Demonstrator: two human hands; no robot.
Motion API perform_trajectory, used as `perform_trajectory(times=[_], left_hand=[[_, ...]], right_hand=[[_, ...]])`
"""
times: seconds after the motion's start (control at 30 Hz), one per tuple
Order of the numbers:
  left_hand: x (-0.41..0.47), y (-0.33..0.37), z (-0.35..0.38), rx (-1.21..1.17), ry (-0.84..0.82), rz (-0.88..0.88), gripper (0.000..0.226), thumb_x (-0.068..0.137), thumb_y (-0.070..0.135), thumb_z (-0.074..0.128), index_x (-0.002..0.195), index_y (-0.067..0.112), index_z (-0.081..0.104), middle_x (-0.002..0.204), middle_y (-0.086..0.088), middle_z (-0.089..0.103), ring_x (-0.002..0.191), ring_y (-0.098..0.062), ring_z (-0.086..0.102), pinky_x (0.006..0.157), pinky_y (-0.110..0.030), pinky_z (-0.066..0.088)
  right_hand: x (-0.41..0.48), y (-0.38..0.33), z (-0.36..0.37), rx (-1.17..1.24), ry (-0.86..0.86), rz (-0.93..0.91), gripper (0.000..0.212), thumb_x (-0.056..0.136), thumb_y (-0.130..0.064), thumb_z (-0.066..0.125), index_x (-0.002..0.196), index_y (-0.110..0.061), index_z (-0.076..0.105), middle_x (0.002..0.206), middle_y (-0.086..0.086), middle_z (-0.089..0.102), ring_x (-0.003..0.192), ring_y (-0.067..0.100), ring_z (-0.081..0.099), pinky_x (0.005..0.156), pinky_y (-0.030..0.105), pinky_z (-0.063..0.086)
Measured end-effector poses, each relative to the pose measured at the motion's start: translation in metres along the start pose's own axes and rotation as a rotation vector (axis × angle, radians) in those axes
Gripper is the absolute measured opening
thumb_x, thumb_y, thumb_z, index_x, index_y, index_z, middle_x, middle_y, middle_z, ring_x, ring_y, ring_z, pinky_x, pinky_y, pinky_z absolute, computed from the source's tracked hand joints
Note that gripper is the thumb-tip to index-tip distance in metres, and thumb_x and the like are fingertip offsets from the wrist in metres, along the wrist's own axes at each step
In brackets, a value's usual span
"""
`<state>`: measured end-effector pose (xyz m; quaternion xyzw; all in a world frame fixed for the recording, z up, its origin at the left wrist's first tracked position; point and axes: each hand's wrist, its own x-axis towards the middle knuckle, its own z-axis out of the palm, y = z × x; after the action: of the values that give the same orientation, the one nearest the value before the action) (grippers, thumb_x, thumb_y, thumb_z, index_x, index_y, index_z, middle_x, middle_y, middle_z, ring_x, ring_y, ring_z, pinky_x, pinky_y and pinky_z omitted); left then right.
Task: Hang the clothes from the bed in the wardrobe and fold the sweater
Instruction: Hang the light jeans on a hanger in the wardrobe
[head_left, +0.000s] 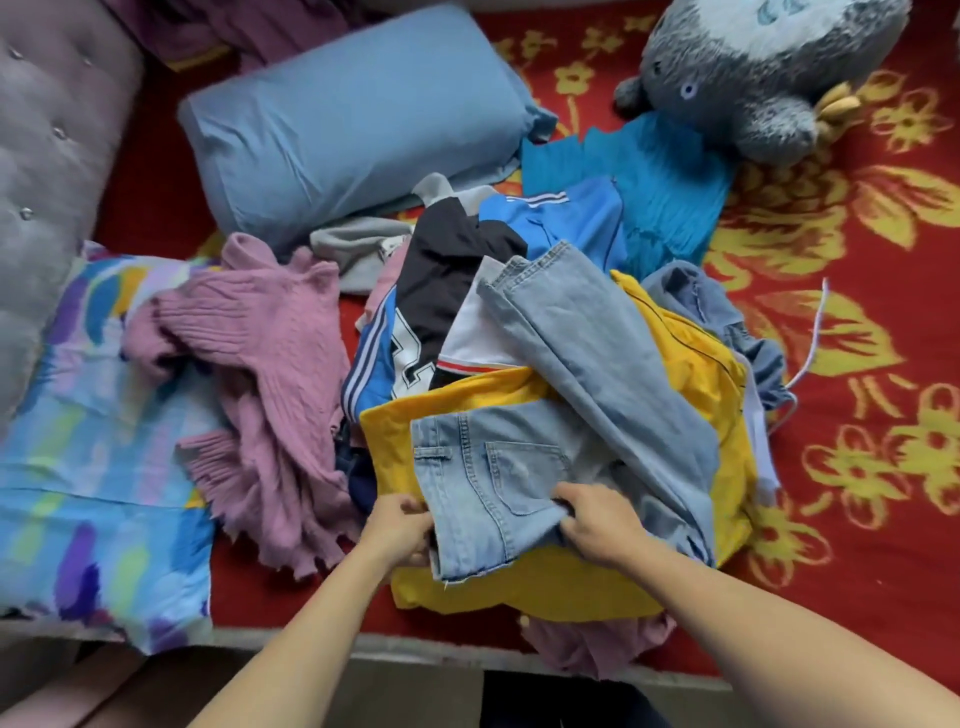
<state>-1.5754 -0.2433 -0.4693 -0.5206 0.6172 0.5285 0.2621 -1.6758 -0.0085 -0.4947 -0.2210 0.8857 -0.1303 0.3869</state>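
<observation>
Both hands (402, 525) (597, 527) on pale jeans (488, 467)

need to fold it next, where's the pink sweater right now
In the head view the pink sweater lies crumpled left of centre, between the multicoloured pillow and the jeans, nearer the camera than the blue pillow.

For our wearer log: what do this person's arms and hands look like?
The left arm and right arm are bare to the frame's edge, no sleeves showing. The left hand and right hand wear no gloves, and no watch, bracelet or rings are visible.
</observation>
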Motion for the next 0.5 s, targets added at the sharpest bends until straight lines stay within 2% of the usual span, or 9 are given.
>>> perform_trajectory(times=[0.03, 0.07, 0.13, 0.17, 0.23, 0.3, 0.37, 0.43, 0.5], left_hand=[[0.002, -0.004, -0.003, 0.166, 0.076, 0.072, 0.027, 0.083, 0.011, 0.068, 0.106, 0.005, 0.054, 0.082, -0.015, 0.058, 0.064, -0.028, 0.057, 0.057, -0.032, 0.040], [0.005, -0.003, -0.005, 0.414, 0.171, 0.187, 0.050, 0.080, 0.015, 0.069, 0.126, 0.011, 0.047, 0.102, -0.015, 0.058, 0.085, -0.032, 0.060, 0.065, -0.035, 0.043], [0.011, 0.007, -0.003, 0.854, 0.257, 0.507, 0.085, 0.080, 0.012, 0.063, 0.151, 0.029, 0.018, 0.138, -0.008, 0.040, 0.121, -0.030, 0.047, 0.085, -0.040, 0.045], [0.012, 0.016, 0.003, 0.999, 0.239, 0.650, 0.094, 0.079, 0.004, 0.059, 0.152, 0.036, 0.010, 0.146, -0.006, 0.030, 0.129, -0.029, 0.039, 0.091, -0.041, 0.043], [0.014, 0.036, 0.022, 1.160, 0.149, 0.779, 0.087, 0.082, 0.002, 0.060, 0.150, 0.039, 0.020, 0.155, -0.004, 0.022, 0.136, -0.028, 0.029, 0.101, -0.040, 0.036], [0.017, 0.052, 0.041, 1.118, 0.060, 0.751, 0.050, 0.089, 0.017, 0.059, 0.137, 0.029, 0.050, 0.150, 0.000, 0.036, 0.132, -0.025, 0.037, 0.102, -0.037, 0.037], [0.016, 0.062, 0.056, 0.909, -0.030, 0.727, 0.028, 0.093, 0.026, 0.056, 0.118, 0.020, 0.067, 0.133, 0.000, 0.056, 0.121, -0.024, 0.050, 0.098, -0.039, 0.043], [0.013, 0.069, 0.066, 0.625, -0.124, 0.629, 0.023, 0.093, 0.017, 0.054, 0.109, 0.014, 0.070, 0.118, -0.003, 0.066, 0.109, -0.022, 0.058, 0.091, -0.037, 0.048], [0.009, 0.071, 0.072, 0.383, -0.230, 0.484, 0.029, 0.090, 0.005, 0.052, 0.115, 0.013, 0.065, 0.111, -0.006, 0.066, 0.096, -0.018, 0.060, 0.077, -0.031, 0.050]], right_hand=[[-0.004, 0.004, 0.002, 0.088, 0.003, 0.028, 0.021, 0.083, -0.023, 0.048, 0.064, -0.027, 0.040, 0.065, -0.003, 0.051, 0.064, 0.023, 0.050, 0.054, 0.036, 0.030], [-0.008, 0.009, 0.001, 0.150, 0.032, 0.034, 0.025, 0.085, -0.026, 0.046, 0.061, -0.023, 0.040, 0.060, -0.001, 0.048, 0.058, 0.021, 0.045, 0.052, 0.037, 0.028], [-0.014, 0.018, -0.008, 0.293, 0.102, 0.078, 0.033, 0.088, -0.026, 0.042, 0.057, -0.016, 0.034, 0.056, 0.002, 0.042, 0.054, 0.018, 0.038, 0.054, 0.037, 0.026], [-0.012, 0.024, -0.017, 0.364, 0.142, 0.104, 0.033, 0.089, -0.020, 0.043, 0.058, -0.016, 0.031, 0.057, 0.003, 0.038, 0.056, 0.016, 0.035, 0.056, 0.037, 0.024], [-0.009, 0.034, -0.042, 0.423, 0.148, 0.218, 0.032, 0.089, -0.007, 0.045, 0.060, -0.014, 0.036, 0.066, 0.006, 0.039, 0.068, 0.017, 0.036, 0.061, 0.036, 0.021], [-0.004, 0.048, -0.062, 0.531, 0.227, 0.369, 0.029, 0.092, -0.001, 0.045, 0.064, -0.009, 0.047, 0.079, 0.016, 0.053, 0.079, 0.020, 0.044, 0.063, 0.032, 0.021], [-0.006, 0.065, -0.080, 0.589, 0.366, 0.466, 0.019, 0.094, -0.006, 0.047, 0.087, -0.001, 0.064, 0.100, 0.023, 0.064, 0.090, 0.027, 0.055, 0.069, 0.032, 0.030], [-0.017, 0.079, -0.088, 0.739, 0.590, 0.597, 0.024, 0.094, -0.017, 0.050, 0.109, -0.006, 0.065, 0.112, 0.015, 0.065, 0.098, 0.028, 0.057, 0.074, 0.030, 0.037], [-0.033, 0.082, -0.087, 0.675, 0.841, 0.661, 0.021, 0.091, -0.023, 0.053, 0.109, -0.015, 0.061, 0.112, 0.008, 0.063, 0.102, 0.028, 0.057, 0.081, 0.035, 0.041]])
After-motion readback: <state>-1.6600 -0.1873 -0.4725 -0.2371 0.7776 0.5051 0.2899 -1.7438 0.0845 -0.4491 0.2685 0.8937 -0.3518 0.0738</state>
